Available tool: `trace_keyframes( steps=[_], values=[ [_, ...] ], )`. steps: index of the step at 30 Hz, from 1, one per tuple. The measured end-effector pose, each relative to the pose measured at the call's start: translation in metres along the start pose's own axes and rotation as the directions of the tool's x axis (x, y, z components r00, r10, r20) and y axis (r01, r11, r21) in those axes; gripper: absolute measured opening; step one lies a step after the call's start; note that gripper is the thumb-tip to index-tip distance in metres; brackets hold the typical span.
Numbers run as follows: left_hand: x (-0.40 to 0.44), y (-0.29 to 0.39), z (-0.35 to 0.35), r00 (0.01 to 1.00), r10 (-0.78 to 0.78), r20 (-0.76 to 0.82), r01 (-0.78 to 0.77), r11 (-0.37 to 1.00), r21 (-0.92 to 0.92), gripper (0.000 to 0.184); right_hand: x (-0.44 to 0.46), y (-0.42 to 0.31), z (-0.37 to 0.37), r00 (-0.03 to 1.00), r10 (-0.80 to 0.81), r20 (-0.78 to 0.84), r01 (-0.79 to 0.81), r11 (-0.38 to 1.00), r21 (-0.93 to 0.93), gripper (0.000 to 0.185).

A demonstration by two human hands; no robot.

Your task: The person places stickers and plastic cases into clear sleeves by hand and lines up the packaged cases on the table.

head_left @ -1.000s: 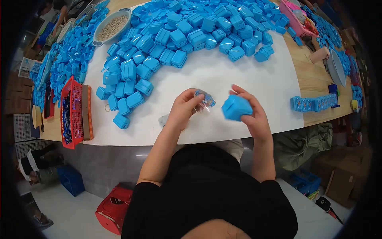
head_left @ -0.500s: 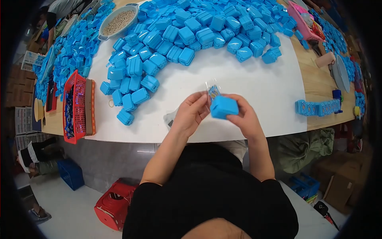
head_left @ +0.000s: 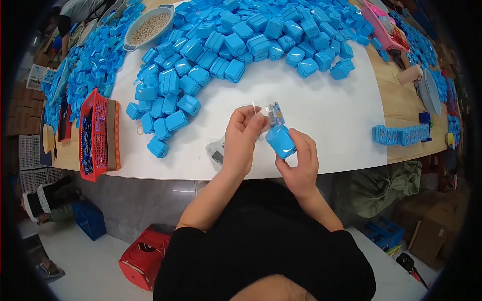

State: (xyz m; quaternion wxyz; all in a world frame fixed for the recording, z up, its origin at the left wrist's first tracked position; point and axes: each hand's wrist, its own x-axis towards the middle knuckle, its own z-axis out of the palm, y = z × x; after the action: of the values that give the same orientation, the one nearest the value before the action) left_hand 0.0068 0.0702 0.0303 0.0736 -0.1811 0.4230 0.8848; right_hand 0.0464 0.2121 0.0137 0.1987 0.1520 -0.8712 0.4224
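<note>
You wear a black top (head_left: 261, 226), plain and dark enough that its folds barely show. Your left sleeve (head_left: 183, 246) and right sleeve (head_left: 349, 246) are the same black, short, with straight hems ending near the elbows. The neckline (head_left: 273, 274) curves in a rounded scoop. Below the sleeves, your forearms (head_left: 216, 198), left hand (head_left: 241, 138) and right hand (head_left: 302, 165) are bare.

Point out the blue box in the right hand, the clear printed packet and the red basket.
Blue box (head_left: 281, 142): head view, middle of its visible side.
Clear printed packet (head_left: 275, 114): head view, on its printed part.
Red basket (head_left: 102, 135): head view, on its perforated wall.
</note>
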Motion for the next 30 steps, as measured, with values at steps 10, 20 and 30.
trace_keyframes(
  steps=[10, 20, 30],
  values=[
    [-0.003, -0.009, -0.009, 0.965, 0.195, 0.176, -0.244, 0.913, 0.326, 0.027, -0.004, 0.006, 0.005, 0.996, -0.081, 0.022, 0.083, 0.994, -0.072, 0.064],
    [-0.007, -0.017, 0.001, 0.966, 0.093, 0.24, -0.111, 0.992, 0.061, 0.046, 0.0, 0.02, 0.023, 0.927, -0.184, -0.326, 0.204, 0.979, 0.028, 0.059],
    [-0.009, -0.011, 0.009, 0.952, 0.168, 0.256, -0.205, 0.971, 0.123, 0.047, 0.001, 0.014, 0.012, 0.992, 0.093, -0.084, -0.072, 0.971, 0.227, 0.058]
  ],
)
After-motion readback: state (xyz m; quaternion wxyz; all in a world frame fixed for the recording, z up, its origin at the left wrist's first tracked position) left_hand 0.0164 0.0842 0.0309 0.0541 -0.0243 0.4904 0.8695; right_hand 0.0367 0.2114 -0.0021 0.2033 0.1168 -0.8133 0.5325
